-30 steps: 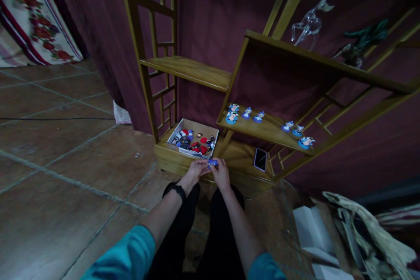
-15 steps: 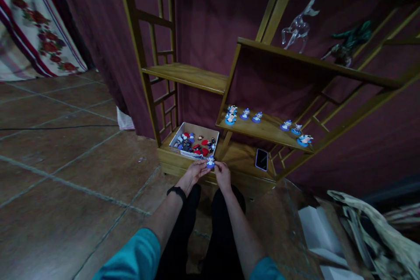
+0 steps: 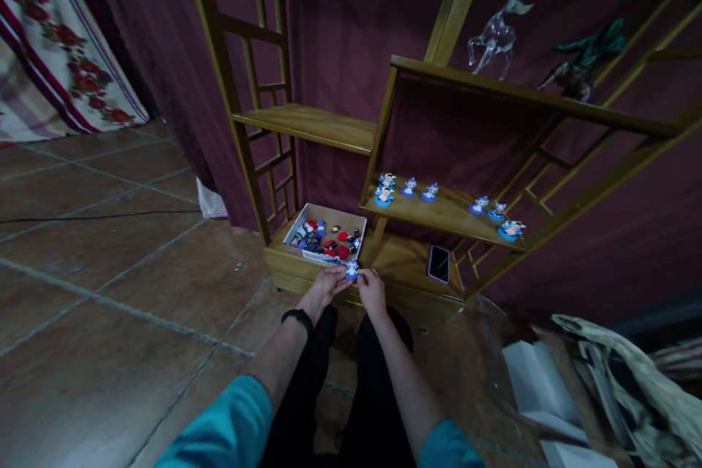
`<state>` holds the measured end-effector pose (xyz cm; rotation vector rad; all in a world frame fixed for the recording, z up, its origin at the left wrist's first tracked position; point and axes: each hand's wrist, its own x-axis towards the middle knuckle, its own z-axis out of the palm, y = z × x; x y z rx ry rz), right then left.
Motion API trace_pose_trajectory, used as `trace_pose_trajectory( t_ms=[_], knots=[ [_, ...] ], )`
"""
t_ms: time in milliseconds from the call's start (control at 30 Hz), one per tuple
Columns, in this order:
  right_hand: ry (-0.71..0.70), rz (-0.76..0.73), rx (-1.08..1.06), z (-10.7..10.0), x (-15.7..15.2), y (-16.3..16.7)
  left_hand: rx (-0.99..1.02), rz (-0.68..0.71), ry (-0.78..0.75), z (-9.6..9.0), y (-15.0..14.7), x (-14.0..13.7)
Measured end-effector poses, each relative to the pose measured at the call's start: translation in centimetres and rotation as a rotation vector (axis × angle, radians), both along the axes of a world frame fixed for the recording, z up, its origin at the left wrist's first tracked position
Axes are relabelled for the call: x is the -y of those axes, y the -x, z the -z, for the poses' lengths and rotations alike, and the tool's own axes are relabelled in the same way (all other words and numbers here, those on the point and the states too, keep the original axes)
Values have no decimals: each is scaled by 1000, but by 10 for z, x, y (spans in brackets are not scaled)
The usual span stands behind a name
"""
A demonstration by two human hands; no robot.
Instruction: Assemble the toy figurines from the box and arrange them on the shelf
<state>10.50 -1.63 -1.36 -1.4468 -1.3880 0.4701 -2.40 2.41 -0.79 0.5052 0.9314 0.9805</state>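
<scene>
A small purple-and-white figurine [image 3: 352, 270] on a round purple base is upright between my two hands, just in front of the box. My left hand [image 3: 327, 285] pinches its base from the left, and my right hand [image 3: 372, 290] grips it from the right. Behind it, an open cardboard box [image 3: 359, 221] on the lower shelf holds several jumbled figurines in red, black, white and purple. On the middle shelf [image 3: 450, 216] stand several figurines on blue or purple bases, grouped at its left and right ends.
A phone [image 3: 439, 264] lies on the lower shelf at right. A clear glass deer-like statue [image 3: 496, 40] and a dark green statue [image 3: 589, 58] stand on the top shelf. White boxes [image 3: 540, 384] and cloth lie on the floor at right.
My view has shifted very slightly. Both hands keep hold of the figurine in nearly the same place; the shelf items have not moved.
</scene>
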Motion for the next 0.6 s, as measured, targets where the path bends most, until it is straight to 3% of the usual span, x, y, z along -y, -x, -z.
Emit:
trace_pose_trajectory(
  t_ms=[333, 600],
  knots=[
    [109, -70, -438, 10, -4, 3, 15, -6, 3, -5, 0, 3],
    [99, -178, -482, 10, -7, 4, 48, 73, -55, 0, 0, 0]
  ],
)
